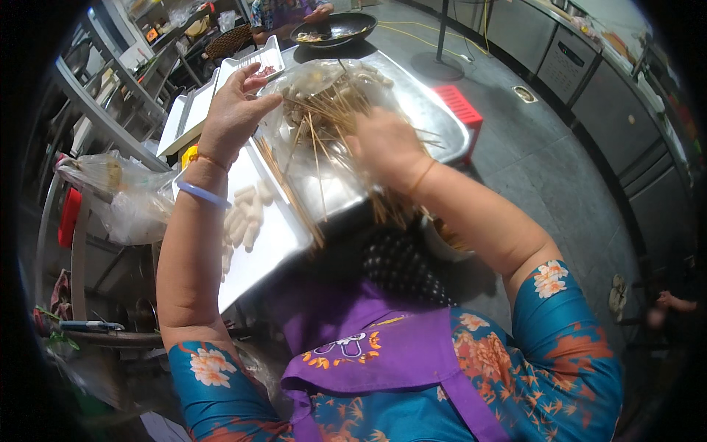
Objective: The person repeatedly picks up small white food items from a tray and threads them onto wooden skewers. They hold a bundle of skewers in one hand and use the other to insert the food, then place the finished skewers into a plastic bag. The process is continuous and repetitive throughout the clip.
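Observation:
My left hand (236,110) is raised at the left of the steel table, thumb and fingers apart, with nothing visible in it. My right hand (386,145), blurred, is curled around part of a bunch of bamboo skewers (315,143); which ones is hard to tell. Many skewers fan out towards me from a clear plastic bag (381,91) of skewered food (301,119), too jumbled to identify. Below my left hand lies a white tray (276,232) with pale, short cylindrical food pieces (243,218). More skewers (287,190) rest along its right edge.
The steel table (442,119) has a red plastic stool (461,108) beside it. White trays (190,113) stand at the far left. Across the table, a person's hand (319,13) is by a black wok (337,30). A bowl (448,240) sits low beneath my right forearm.

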Motion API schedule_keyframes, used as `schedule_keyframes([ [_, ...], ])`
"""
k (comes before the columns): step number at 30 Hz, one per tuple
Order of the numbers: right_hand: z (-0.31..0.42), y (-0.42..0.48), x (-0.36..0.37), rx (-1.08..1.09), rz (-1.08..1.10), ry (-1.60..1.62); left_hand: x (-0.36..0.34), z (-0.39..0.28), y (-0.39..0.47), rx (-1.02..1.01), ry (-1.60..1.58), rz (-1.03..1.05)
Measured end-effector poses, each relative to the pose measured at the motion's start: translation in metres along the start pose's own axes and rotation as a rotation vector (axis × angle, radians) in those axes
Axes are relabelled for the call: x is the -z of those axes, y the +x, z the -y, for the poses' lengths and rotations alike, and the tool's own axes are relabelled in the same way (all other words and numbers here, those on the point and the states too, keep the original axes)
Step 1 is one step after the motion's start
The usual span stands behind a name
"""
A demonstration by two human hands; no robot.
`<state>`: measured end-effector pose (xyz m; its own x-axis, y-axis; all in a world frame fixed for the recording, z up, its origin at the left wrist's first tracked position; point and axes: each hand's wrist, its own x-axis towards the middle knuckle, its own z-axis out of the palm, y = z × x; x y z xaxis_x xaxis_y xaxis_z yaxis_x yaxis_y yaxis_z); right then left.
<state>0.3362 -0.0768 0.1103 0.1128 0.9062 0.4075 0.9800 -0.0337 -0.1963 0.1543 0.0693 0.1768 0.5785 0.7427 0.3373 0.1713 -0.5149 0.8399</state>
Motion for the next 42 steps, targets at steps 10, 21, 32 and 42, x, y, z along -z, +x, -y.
schedule_keyframes([
  [10,0.031,0.042,-0.023,0.482,0.205,0.014,-0.005,0.012,-0.009,-0.009,-0.095,-0.019],
  [21,-0.032,0.007,-0.067,0.666,0.183,-0.227,0.010,0.011,-0.026,-0.039,-0.011,-0.034],
  [32,-0.023,0.065,0.007,-0.010,-0.320,0.400,0.001,-0.003,-0.020,-0.109,0.352,0.035],
  [42,-0.033,0.012,-0.020,0.364,-0.172,-0.180,0.012,-0.004,0.000,-0.175,0.308,-0.310],
])
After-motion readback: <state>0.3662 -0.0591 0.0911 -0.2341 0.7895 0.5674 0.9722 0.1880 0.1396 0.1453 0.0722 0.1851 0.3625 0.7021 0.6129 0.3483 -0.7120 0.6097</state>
